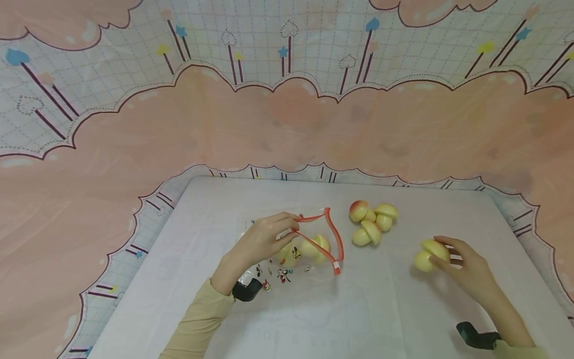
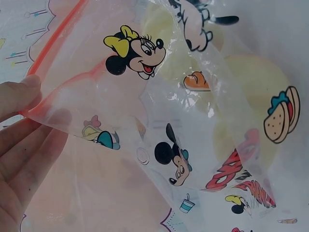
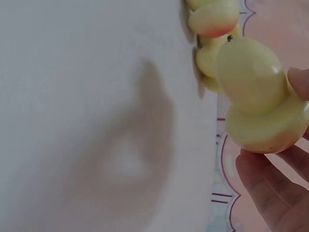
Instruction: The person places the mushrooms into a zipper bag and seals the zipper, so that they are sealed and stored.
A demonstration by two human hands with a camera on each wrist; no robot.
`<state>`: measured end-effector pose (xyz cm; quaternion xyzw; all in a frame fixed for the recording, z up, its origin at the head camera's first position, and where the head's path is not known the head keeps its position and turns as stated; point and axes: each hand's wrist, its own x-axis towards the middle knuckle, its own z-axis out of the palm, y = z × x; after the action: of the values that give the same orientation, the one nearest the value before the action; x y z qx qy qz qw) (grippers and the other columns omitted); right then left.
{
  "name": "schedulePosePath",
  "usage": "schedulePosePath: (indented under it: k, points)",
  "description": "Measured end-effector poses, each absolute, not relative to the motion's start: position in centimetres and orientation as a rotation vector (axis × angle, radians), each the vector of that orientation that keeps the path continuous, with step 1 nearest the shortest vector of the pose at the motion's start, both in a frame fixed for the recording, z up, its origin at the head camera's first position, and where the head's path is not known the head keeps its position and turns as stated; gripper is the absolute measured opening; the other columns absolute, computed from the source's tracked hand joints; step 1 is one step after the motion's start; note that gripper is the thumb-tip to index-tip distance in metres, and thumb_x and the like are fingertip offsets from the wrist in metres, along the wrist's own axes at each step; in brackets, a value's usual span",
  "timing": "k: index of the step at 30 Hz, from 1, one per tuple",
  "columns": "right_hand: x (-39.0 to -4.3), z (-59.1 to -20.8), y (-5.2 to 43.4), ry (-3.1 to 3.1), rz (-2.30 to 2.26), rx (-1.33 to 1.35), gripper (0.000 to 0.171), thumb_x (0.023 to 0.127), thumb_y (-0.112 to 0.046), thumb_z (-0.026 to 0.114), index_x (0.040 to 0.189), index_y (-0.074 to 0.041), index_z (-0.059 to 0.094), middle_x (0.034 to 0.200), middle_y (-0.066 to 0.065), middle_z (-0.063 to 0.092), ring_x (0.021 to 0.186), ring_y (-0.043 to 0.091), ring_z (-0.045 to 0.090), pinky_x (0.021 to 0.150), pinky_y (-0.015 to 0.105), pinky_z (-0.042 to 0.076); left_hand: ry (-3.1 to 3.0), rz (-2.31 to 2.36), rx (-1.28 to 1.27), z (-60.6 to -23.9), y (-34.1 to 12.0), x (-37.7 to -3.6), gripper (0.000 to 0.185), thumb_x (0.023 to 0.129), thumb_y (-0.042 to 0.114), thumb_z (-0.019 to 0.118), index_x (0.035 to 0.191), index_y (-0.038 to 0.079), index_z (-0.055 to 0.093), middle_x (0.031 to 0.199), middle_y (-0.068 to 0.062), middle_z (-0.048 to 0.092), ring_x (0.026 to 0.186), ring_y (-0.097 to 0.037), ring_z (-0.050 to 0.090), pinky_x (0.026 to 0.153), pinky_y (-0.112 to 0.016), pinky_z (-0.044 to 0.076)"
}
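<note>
Left grip (image 1: 264, 238) pinches cartoon-mouse zip bag (image 1: 309, 239) by red rim; right grip (image 1: 462, 267) clasps yellow fruit pieces (image 1: 431, 253); no legible writing.

Left hand (image 1: 262, 239) pinches the bag (image 1: 309, 244) rim; right hand (image 1: 464, 269) holds fruit (image 1: 430, 254).

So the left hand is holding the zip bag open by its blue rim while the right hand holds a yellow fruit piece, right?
Not quite: the rim is red, not blue. The head view shows the left hand pinching the red rim of the zip bag, and the left wrist view shows the same red edge. The right hand does hold a yellow fruit piece.
</note>
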<state>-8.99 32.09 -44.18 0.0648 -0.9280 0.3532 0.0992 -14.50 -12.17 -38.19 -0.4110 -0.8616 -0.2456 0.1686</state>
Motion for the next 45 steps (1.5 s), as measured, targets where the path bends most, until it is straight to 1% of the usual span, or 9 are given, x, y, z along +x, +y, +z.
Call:
schedulePosePath:
  k: [2,3,6,9,14,21,32,37,45]
  points:
    - [-9.0,-44.0,31.6,-2.741,1.057,0.195,0.049,0.085,-0.018,0.074,0.128,-0.004,0.056,0.122,0.014,0.056,0.093,-0.028,0.036,0.071,-0.001,0.041,-2.443,-0.700,-1.171,-38.2,-12.2,-14.5,0.011,0.084,0.007,0.072,0.094,0.008,0.069,0.107,-0.009,0.071,0.103,-0.020,0.069,0.086,-0.028,0.057]
    - [-9.1,-43.9,31.4,-2.743,1.066,0.200,0.050,0.085,-0.018,0.074,0.129,-0.003,0.055,0.123,0.019,0.056,0.093,-0.028,0.035,0.071,-0.001,0.041,-2.440,-0.703,-1.172,-38.3,-12.2,-14.5,0.011,0.084,0.006,0.072,0.094,0.008,0.069,0.107,-0.009,0.071,0.102,-0.020,0.069,0.086,-0.028,0.057]
    - [-9.2,-43.7,30.7,-2.756,1.067,0.198,0.051,0.085,-0.020,0.073,0.130,-0.004,0.055,0.126,0.022,0.055,0.094,-0.028,0.033,0.072,-0.002,0.041,-2.435,-0.707,-1.173,-38.3,-12.1,-14.5,0.011,0.084,0.007,0.072,0.094,0.008,0.068,0.108,-0.008,0.071,0.102,-0.019,0.069,0.086,-0.027,0.057]
    - [-9.3,-43.5,29.9,-2.756,1.069,0.200,0.051,0.086,-0.020,0.073,0.130,-0.004,0.055,0.127,0.021,0.056,0.094,-0.028,0.033,0.072,-0.002,0.040,-2.438,-0.708,-1.170,-38.3,-12.1,-14.4,0.011,0.084,0.009,0.072,0.095,0.008,0.068,0.109,-0.008,0.071,0.102,-0.019,0.069,0.086,-0.027,0.057]
    - [-9.5,-43.4,28.6,-2.731,1.085,0.231,0.050,0.085,-0.019,0.073,0.129,-0.004,0.055,0.125,0.018,0.058,0.095,-0.026,0.036,0.074,-0.002,0.041,-2.452,-0.709,-1.165,-38.3,-12.0,-14.4,0.011,0.085,0.010,0.072,0.095,0.009,0.069,0.111,-0.007,0.071,0.103,-0.019,0.069,0.086,-0.027,0.057]
    - [-9.9,-43.3,27.0,-2.731,1.096,0.260,0.050,0.086,-0.022,0.073,0.130,-0.006,0.055,0.125,0.016,0.058,0.096,-0.025,0.036,0.076,0.000,0.042,-2.451,-0.709,-1.173,-38.2,-12.0,-14.3,0.012,0.085,0.011,0.072,0.096,0.008,0.069,0.111,-0.008,0.071,0.102,-0.019,0.069,0.085,-0.027,0.058]
    - [-10.6,-43.5,25.1,-2.676,1.132,0.350,0.049,0.084,-0.016,0.074,0.129,-0.007,0.056,0.122,0.011,0.060,0.098,-0.022,0.041,0.077,0.005,0.047,-2.457,-0.701,-1.172,-38.3,-12.0,-14.3,0.011,0.085,0.010,0.072,0.095,0.008,0.069,0.112,-0.008,0.071,0.102,-0.019,0.069,0.084,-0.027,0.058]
    - [-10.6,-43.3,24.0,-2.642,1.152,0.406,0.049,0.083,-0.013,0.075,0.128,-0.008,0.057,0.121,0.012,0.061,0.099,-0.020,0.042,0.077,0.009,0.050,-2.444,-0.711,-1.180,-38.4,-11.9,-14.3,0.012,0.084,0.010,0.073,0.095,0.008,0.069,0.111,-0.008,0.071,0.100,-0.018,0.069,0.083,-0.026,0.058]
    - [-11.1,-43.0,22.3,-2.660,1.183,0.412,0.050,0.083,-0.015,0.075,0.128,-0.007,0.056,0.119,0.009,0.062,0.099,-0.015,0.043,0.078,0.016,0.053,-2.436,-0.709,-1.189,-38.4,-11.7,-14.2,0.013,0.083,0.010,0.073,0.095,0.008,0.069,0.110,-0.008,0.071,0.097,-0.018,0.070,0.081,-0.025,0.058]
